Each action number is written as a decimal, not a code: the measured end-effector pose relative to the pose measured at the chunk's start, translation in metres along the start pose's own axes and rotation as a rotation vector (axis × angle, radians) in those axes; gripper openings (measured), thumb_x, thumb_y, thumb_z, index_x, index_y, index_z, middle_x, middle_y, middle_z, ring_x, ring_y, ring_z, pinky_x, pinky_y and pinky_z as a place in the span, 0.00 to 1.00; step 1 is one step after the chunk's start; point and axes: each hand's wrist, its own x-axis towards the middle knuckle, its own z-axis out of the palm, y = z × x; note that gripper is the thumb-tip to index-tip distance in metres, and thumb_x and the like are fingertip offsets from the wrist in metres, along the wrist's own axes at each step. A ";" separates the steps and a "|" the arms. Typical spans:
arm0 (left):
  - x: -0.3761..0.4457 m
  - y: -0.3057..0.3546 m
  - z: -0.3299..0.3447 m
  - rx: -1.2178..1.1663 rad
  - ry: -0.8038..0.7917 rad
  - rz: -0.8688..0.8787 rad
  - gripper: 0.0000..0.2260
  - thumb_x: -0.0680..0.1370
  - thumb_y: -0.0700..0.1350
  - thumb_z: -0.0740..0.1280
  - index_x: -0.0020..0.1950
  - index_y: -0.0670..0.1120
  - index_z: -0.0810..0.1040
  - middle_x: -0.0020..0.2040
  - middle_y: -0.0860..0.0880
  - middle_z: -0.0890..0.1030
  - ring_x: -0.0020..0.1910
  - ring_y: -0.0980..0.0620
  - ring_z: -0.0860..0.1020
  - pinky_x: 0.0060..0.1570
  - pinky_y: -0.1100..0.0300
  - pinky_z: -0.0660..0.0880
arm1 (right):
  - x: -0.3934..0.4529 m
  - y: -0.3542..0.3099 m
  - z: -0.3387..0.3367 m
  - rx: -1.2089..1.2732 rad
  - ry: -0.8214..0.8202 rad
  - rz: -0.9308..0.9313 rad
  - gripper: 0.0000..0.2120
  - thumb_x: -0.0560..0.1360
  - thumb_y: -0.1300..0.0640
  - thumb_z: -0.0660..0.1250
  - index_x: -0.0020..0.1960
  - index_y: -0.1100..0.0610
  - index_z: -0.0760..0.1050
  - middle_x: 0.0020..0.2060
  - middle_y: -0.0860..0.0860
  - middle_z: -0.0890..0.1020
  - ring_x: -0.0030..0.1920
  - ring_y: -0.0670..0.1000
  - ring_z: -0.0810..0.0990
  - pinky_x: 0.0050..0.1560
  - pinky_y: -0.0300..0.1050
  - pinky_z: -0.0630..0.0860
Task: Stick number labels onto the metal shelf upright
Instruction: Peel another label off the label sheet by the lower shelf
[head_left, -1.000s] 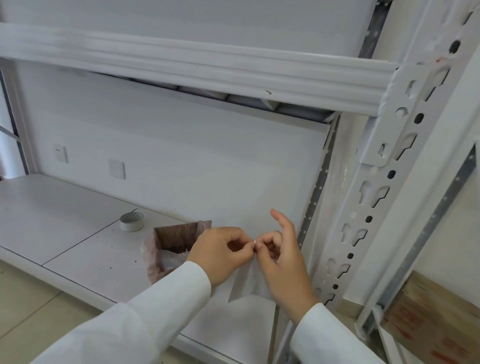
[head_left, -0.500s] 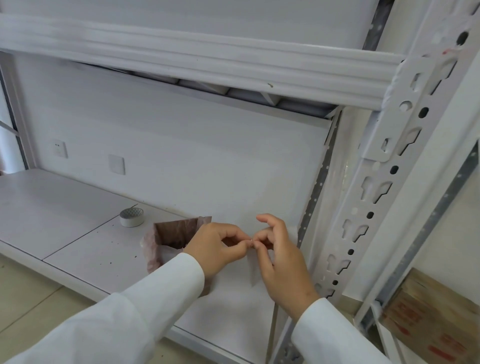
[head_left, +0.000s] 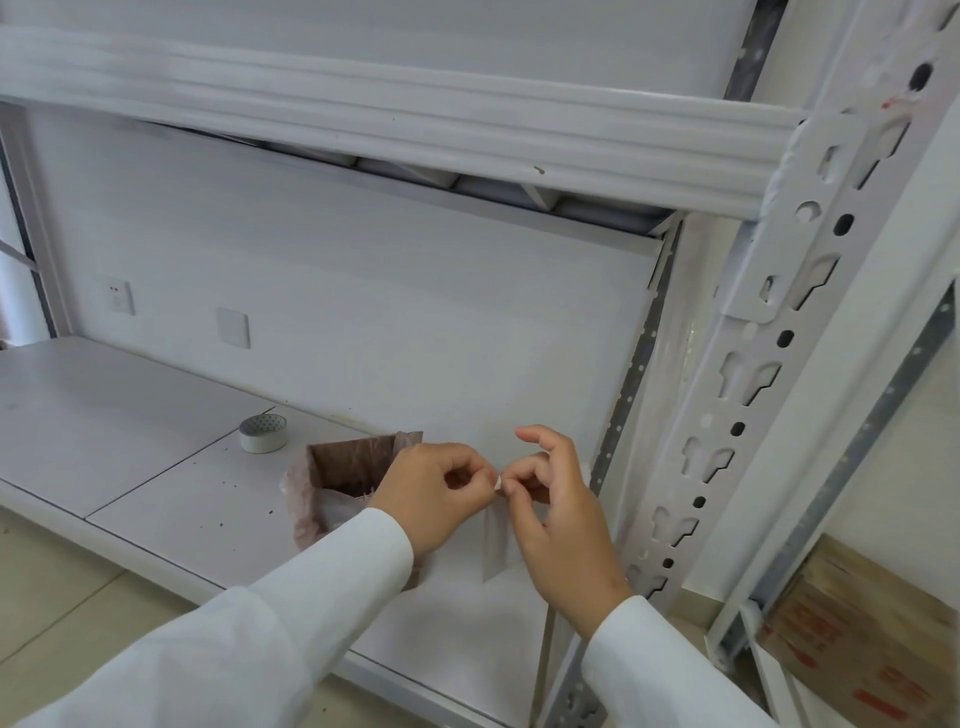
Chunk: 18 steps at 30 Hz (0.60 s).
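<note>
A white label sheet (head_left: 497, 535) hangs below my two hands, over the lower shelf board. My left hand (head_left: 434, 493) pinches its top edge with thumb and forefinger. My right hand (head_left: 558, 514) pinches the same spot from the right, forefinger raised and curled. The fingertips of both hands meet at a small white bit at the sheet's top. The white metal shelf upright (head_left: 748, 374), punched with keyhole slots, rises slanted just right of my right hand; no label shows on it.
A small brown cardboard box lined with a thin plastic bag (head_left: 343, 483) stands behind my left hand. A roll of tape (head_left: 263, 432) lies on the lower shelf board (head_left: 130, 415). A white crossbeam (head_left: 415, 119) runs overhead. A cardboard carton (head_left: 857, 639) sits at the lower right.
Both hands have stayed together, pinching at the sheet's top. The sheet now hangs narrower below them, and my right forefinger has curled down from pointing upward.
</note>
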 end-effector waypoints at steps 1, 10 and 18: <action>0.000 0.000 0.000 -0.066 -0.004 -0.020 0.13 0.74 0.37 0.66 0.33 0.53 0.79 0.28 0.60 0.79 0.30 0.63 0.75 0.37 0.71 0.71 | 0.001 -0.001 0.000 0.054 0.023 0.010 0.21 0.77 0.67 0.60 0.56 0.42 0.63 0.38 0.44 0.78 0.43 0.43 0.77 0.47 0.30 0.70; -0.001 0.002 -0.001 -0.251 -0.037 -0.022 0.02 0.70 0.45 0.74 0.39 0.52 0.84 0.37 0.53 0.84 0.38 0.59 0.79 0.45 0.66 0.74 | 0.005 -0.004 -0.008 0.122 0.021 0.038 0.19 0.77 0.67 0.61 0.56 0.44 0.65 0.36 0.43 0.78 0.41 0.42 0.77 0.45 0.29 0.70; -0.005 0.004 -0.001 0.253 -0.010 0.128 0.15 0.65 0.61 0.58 0.44 0.58 0.79 0.35 0.60 0.82 0.37 0.60 0.78 0.42 0.59 0.76 | 0.000 -0.003 -0.015 -0.270 -0.084 -0.080 0.17 0.77 0.59 0.61 0.53 0.35 0.63 0.39 0.38 0.77 0.45 0.41 0.76 0.44 0.31 0.71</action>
